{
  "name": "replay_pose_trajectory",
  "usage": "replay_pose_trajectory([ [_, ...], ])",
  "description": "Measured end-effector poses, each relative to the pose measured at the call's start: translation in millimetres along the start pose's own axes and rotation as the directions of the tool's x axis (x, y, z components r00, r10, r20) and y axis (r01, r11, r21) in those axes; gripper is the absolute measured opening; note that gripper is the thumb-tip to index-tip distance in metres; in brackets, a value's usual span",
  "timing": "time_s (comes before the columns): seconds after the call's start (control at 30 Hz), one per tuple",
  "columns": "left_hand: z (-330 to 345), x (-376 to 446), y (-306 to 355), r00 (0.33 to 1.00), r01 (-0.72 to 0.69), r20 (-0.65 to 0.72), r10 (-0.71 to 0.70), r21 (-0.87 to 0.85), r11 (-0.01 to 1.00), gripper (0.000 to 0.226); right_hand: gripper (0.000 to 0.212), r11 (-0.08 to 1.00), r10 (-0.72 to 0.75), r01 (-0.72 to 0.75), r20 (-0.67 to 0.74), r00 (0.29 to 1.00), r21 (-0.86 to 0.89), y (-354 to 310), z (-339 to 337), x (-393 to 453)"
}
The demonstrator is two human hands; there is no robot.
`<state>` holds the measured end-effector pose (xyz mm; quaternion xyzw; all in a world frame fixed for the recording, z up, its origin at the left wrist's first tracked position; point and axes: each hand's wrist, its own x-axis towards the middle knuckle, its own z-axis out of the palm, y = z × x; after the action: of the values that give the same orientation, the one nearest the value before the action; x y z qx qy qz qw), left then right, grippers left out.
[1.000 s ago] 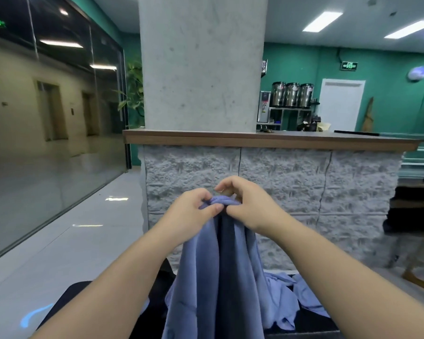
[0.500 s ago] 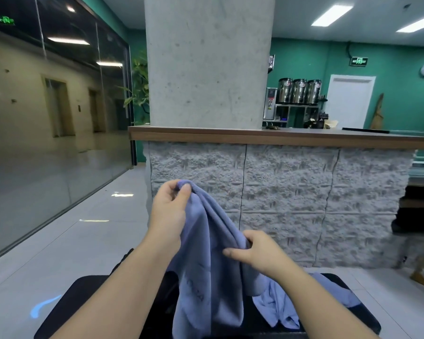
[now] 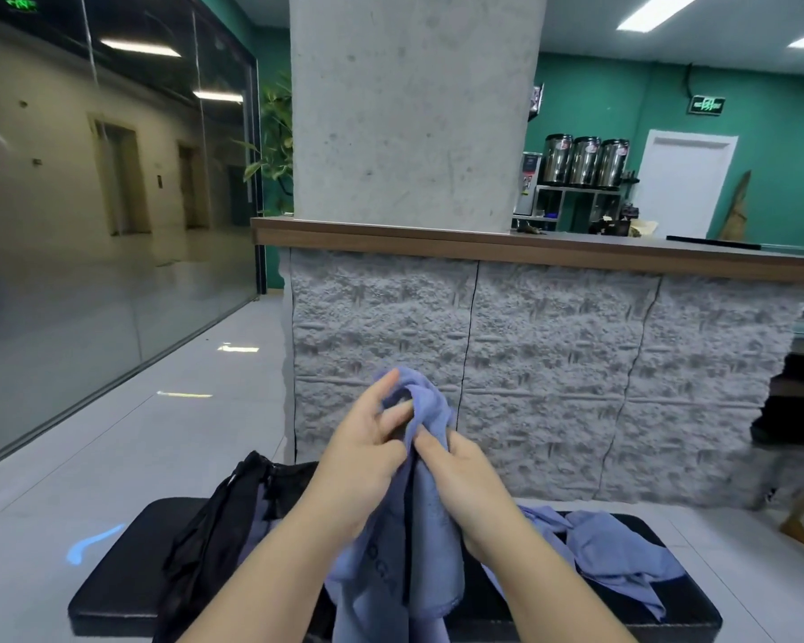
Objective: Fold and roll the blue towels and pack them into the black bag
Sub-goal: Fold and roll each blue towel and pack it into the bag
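Now I hold the towel [image 3: 430, 517] up over the bench [image 3: 126, 573] so it hangs straight for folding. My left hand [image 3: 367, 450] and right hand [image 3: 460, 475] pinch its top. The bag [image 3: 219, 517] waits nearby, left.

The black bench [image 3: 126, 596] shows bare surface at its near-left corner, open to a hand from the floor side. The black bag [image 3: 214, 536] stands crumpled left of centre, loose blue towels [image 3: 613, 559] cover the right end, and the stone counter [image 3: 553, 364] walls off the far side (close behind the bench).
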<state>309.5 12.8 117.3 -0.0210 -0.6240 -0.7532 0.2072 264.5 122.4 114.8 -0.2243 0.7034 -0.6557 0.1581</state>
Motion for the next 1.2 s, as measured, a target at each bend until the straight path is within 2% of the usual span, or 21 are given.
replay_pose_trajectory([
  [0.07, -2, -3, -3, 0.999, -0.014, 0.035, 0.009, 0.153, 0.988, 0.066, 0.019, 1.000, 0.015, -0.015, -0.002, 1.000, -0.002, 4, 2, 0],
  [0.13, 0, -8, 0, 0.998, -0.055, 0.032, 0.048, 0.280, 0.959, 0.054, 0.029, 0.999, 0.043, -0.042, -0.011, 0.999, 0.031, 8, 1, 0],
  [0.27, 2, -17, -2, 0.988, -0.117, -0.029, 0.154, 0.519, 0.847, 0.027, 0.019, 0.991, 0.068, -0.062, -0.048, 0.997, 0.121, 7, -6, -1],
  [0.37, -6, -19, -13, 0.984, -0.108, -0.045, 0.172, 0.619, 0.778, 0.029, 0.022, 0.972, 0.090, -0.063, -0.110, 0.990, 0.225, 4, -10, 1],
  [0.47, -16, -22, -19, 0.988, -0.157, 0.121, 0.099, 0.769, 0.620, 0.038, 0.022, 0.955, 0.130, -0.072, -0.188, 0.973, 0.288, 1, -14, 7],
  [0.53, -23, -23, -22, 0.983, -0.176, 0.174, 0.054, 0.832, 0.527, 0.037, 0.023, 0.944, 0.165, -0.092, -0.212, 0.963, 0.316, 3, -17, 10],
  [0.7, -37, -20, -28, 0.999, -0.047, 0.049, 0.009, 0.879, 0.474, 0.010, 0.020, 0.916, 0.212, -0.112, -0.227, 0.951, 0.385, 9, -26, 12],
  [0.77, -38, -18, -30, 1.000, -0.023, 0.026, 0.002, 0.874, 0.485, 0.013, 0.018, 0.907, 0.228, -0.118, -0.236, 0.945, 0.404, 12, -31, 13],
  [0.9, -28, -18, -28, 0.999, 0.030, 0.001, -0.042, 0.685, 0.728, 0.021, 0.018, 0.889, 0.345, -0.236, -0.235, 0.909, 0.393, 25, -29, 21],
  [0.97, -20, -17, -28, 0.999, 0.020, 0.016, -0.040, 0.644, 0.765, 0.022, 0.020, 0.907, 0.357, -0.292, -0.187, 0.915, 0.302, 31, -23, 22],
  [1.03, -14, -19, -32, 0.998, 0.008, 0.048, -0.051, 0.646, 0.763, 0.026, 0.026, 0.941, 0.336, -0.339, -0.160, 0.928, 0.010, 37, -19, 18],
  [1.1, -10, -20, -37, 0.995, 0.026, 0.056, -0.079, 0.634, 0.773, 0.025, 0.034, 0.910, 0.221, -0.254, -0.134, 0.966, -0.329, 39, -17, 13],
  [1.13, -9, -21, -38, 0.995, 0.031, 0.056, -0.085, 0.625, 0.780, 0.022, 0.035, 0.886, 0.146, -0.180, -0.111, 0.983, -0.426, 40, -17, 11],
  [1.2, -10, -22, -40, 0.994, 0.036, 0.062, -0.094, 0.614, 0.788, 0.012, 0.031, 0.859, 0.052, -0.082, -0.074, 0.996, -0.505, 40, -16, 9],
])
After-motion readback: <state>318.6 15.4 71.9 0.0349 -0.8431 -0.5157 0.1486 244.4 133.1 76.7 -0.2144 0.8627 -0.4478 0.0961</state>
